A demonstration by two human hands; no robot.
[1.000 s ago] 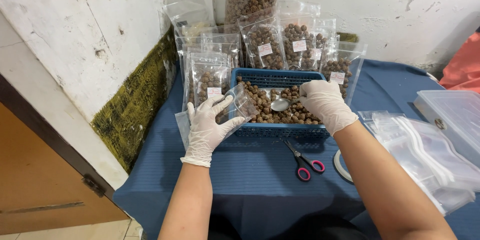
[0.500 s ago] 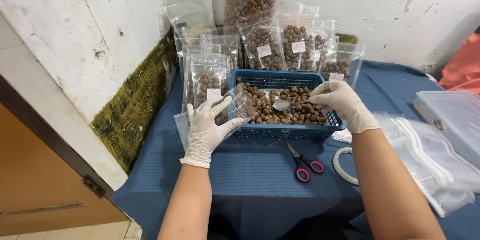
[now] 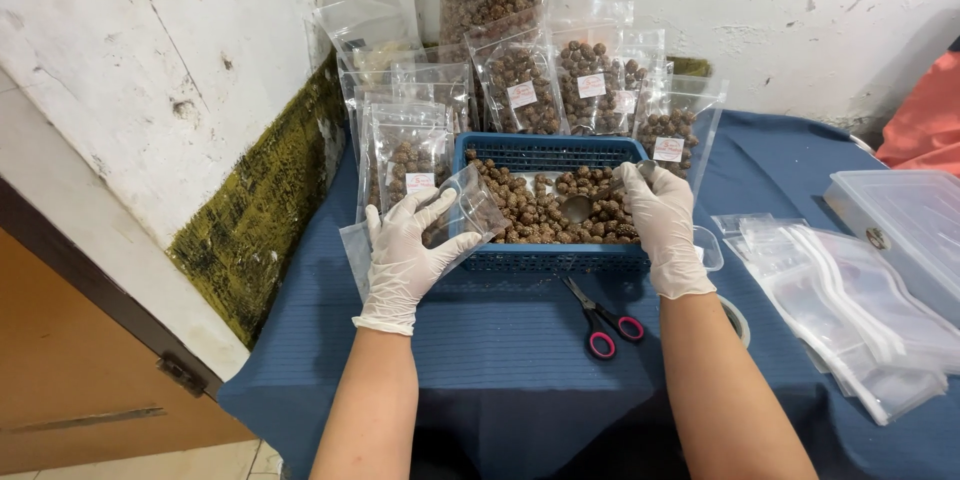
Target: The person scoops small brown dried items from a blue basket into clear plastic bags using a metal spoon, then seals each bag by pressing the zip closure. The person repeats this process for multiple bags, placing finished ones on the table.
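peeling white wall and a strip of mossy green tile back a table (image 3: 520, 360) draped in blue cloth, and the person stands at it in white gloves. a blue basket (image 3: 548, 152) full of brown round nuts (image 3: 545, 215) sits in the middle. behind it, filled pouches (image 3: 590, 85) stand upright in rows against the wall, each with a small label.

left hand (image 3: 405, 255) grips an empty clear pouch (image 3: 465, 210) by its side, tilted so its mouth leans over the near left corner of the basket. right hand (image 3: 660, 225) is closed around the handle of a metal scoop (image 3: 580, 206), whose bowl lies down among the nuts. the hands are well apart, one at each end of the basket. whether the scoop already carries a load is hard to tell from here, since its bowl looks bare and shiny.

to my eye the step in hand is scooping: pouch held ready, scoop dug in. the next move calls for lifting a level scoopful, carrying it left across the basket and tipping it into the pouch mouth, with the left fingers keeping that mouth spread wide so nothing spills onto the cloth.

scissors (image 3: 602, 320) with pink handles lie just in front of the basket. flat empty bags (image 3: 850, 300) are heaped to the right, beside a clear lidded box (image 3: 910, 225).
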